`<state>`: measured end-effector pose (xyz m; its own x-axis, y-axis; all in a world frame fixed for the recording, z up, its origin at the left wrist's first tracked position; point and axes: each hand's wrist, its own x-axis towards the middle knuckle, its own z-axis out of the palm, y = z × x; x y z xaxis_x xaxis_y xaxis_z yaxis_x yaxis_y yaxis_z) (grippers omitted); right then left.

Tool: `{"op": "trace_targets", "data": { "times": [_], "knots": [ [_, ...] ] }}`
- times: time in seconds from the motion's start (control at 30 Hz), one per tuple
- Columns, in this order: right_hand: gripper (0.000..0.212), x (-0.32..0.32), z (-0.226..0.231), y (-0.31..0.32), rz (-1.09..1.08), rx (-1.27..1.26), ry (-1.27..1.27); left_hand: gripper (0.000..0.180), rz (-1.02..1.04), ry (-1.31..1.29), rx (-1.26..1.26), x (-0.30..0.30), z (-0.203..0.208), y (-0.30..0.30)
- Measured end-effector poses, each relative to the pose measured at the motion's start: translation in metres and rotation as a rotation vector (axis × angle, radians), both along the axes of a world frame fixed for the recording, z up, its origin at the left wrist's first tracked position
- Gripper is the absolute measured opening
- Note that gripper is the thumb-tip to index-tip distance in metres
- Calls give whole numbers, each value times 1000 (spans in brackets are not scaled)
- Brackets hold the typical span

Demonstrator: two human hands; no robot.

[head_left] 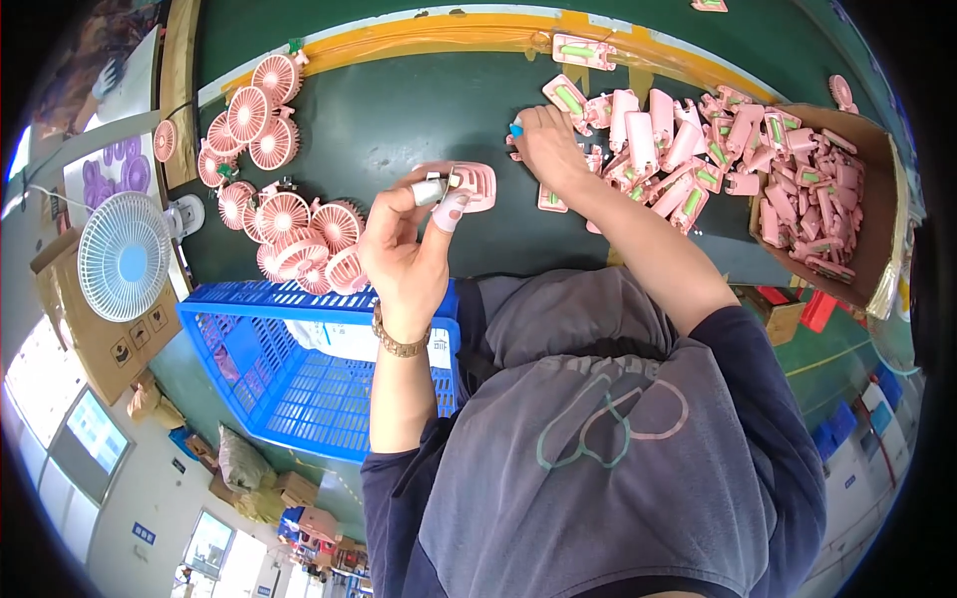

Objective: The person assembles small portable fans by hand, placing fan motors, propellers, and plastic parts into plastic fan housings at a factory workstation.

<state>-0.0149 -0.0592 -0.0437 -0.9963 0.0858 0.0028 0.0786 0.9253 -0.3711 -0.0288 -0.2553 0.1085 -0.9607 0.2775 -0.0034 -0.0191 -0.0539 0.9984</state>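
Note:
Between the taped thumb and fingers of my left hand (409,239) is a pink plastic shell (478,187), raised above the dark green bench. My right hand (548,145), with a blue cover on one fingertip, is closed over the bench at the left edge of a heap of pink handle housings (640,140). What its fingers grip, if anything, is hidden. Green cylinders show inside several of those housings. Left of my left hand lies a cluster of pink round fan heads (284,217), with more fan heads (247,114) farther back.
A cardboard box (882,204) full of pink housings stands at the right. A blue plastic crate (329,384) sits against the bench's near edge, below my left forearm. At the left are a white desk fan (124,256) and purple fan parts (120,171). Yellow tape (439,36) runs along the back.

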Motion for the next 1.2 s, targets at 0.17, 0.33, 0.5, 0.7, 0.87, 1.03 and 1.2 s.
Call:
{"op": "trace_targets", "data": {
  "times": [0.17,0.33,0.5,0.7,0.87,1.03,1.2],
  "knots": [
    [25,12,-1,1,-17,-296,99,18,22,8,-25,5,7,-3],
    [22,16,-6,6,-484,-1371,-135,23,28,15,19,9,12,1],
    [13,41,151,3,-339,-1800,-351,31,39,66,-90,22,28,-4],
    [19,60,233,0,55,-1850,-265,28,-124,211,-102,29,75,15],
    [19,73,256,4,-1,-1853,-257,27,-140,221,96,37,91,30],
    [17,77,274,0,-65,-1836,-269,22,-162,218,61,38,102,31],
    [16,81,268,-6,-59,-1933,-251,22,-217,401,87,28,96,27]
  ]
}}
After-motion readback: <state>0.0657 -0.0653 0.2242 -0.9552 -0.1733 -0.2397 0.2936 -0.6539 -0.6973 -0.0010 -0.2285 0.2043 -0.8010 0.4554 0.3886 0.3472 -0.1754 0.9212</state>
